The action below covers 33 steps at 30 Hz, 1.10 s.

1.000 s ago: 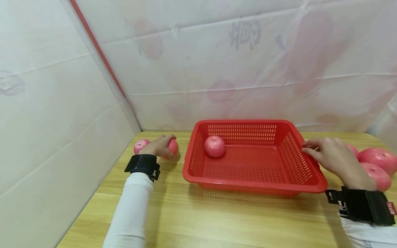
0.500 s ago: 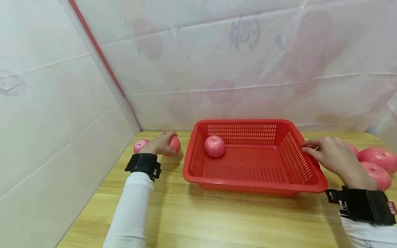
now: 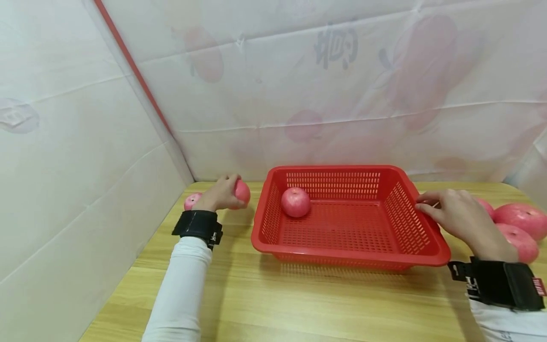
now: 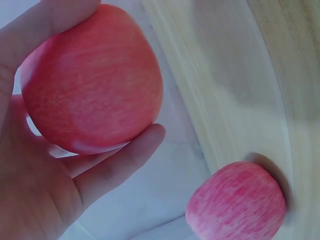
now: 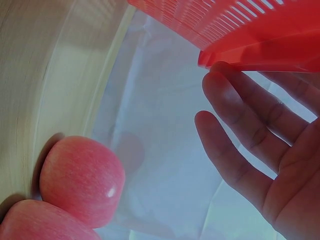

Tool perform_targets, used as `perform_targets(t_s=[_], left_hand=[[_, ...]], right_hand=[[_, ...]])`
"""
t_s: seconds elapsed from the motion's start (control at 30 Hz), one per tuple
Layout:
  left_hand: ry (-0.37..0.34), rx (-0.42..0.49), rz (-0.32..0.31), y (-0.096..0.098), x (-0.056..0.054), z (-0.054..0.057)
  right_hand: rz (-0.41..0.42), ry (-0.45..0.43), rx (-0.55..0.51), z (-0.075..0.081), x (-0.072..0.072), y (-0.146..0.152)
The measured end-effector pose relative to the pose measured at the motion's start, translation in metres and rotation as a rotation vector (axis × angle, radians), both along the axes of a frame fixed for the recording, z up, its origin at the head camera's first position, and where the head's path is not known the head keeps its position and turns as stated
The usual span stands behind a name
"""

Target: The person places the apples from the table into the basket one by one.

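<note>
My left hand (image 3: pixel 219 194) holds a pinkish-red apple (image 3: pixel 241 192) at the left of the table, with fingers and thumb curved round it. In the left wrist view this apple (image 4: pixel 100 80) appears raised off the wood. Another apple (image 3: pixel 193 201) lies just left of that hand, partly hidden by it. A red plastic basket (image 3: pixel 342 259) with slotted walls stands in the middle, and one apple (image 3: pixel 296 202) sits in its left part. My right hand (image 3: pixel 459 216) pinches the basket's right rim; in the right wrist view its fingertips (image 5: pixel 217 82) touch the rim's underside.
Several apples (image 3: pixel 521 221) lie close together on the right, beside and behind the right wrist. A fabric-covered wall (image 3: pixel 342 137) rises directly behind the basket, and another (image 3: pixel 107 190) runs along the left table edge. The wooden table (image 3: pixel 325 308) extends toward me.
My left hand, with the apple in its grip, has shifted slightly right and up. The right hand and the basket stay practically in place.
</note>
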<state>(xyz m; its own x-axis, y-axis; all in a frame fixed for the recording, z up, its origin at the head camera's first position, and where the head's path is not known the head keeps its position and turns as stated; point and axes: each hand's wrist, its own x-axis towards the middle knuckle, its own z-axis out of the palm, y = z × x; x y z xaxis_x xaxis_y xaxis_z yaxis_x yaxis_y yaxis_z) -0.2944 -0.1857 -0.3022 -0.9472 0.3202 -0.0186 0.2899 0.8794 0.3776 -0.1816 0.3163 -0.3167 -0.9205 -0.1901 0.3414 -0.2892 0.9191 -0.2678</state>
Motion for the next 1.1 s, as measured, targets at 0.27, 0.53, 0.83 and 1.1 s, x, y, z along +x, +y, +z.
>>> perform_targets(t_s=[0.27, 0.53, 0.83, 1.1], left_hand=[[0.018, -0.038, 0.046, 0.001, 0.0, 0.001], [0.057, -0.022, 0.033, 0.001, 0.001, 0.004], [0.113, 0.048, 0.011, 0.004, 0.0, 0.008], [0.145, 0.051, 0.018, 0.007, -0.001, 0.012]], right_hand=[[-0.006, 0.0, 0.008, 0.001, 0.0, -0.001], [-0.005, 0.002, 0.001, 0.001, 0.001, -0.001], [-0.006, -0.002, -0.002, -0.001, 0.001, 0.0], [-0.005, -0.003, -0.002, 0.001, 0.001, -0.002]])
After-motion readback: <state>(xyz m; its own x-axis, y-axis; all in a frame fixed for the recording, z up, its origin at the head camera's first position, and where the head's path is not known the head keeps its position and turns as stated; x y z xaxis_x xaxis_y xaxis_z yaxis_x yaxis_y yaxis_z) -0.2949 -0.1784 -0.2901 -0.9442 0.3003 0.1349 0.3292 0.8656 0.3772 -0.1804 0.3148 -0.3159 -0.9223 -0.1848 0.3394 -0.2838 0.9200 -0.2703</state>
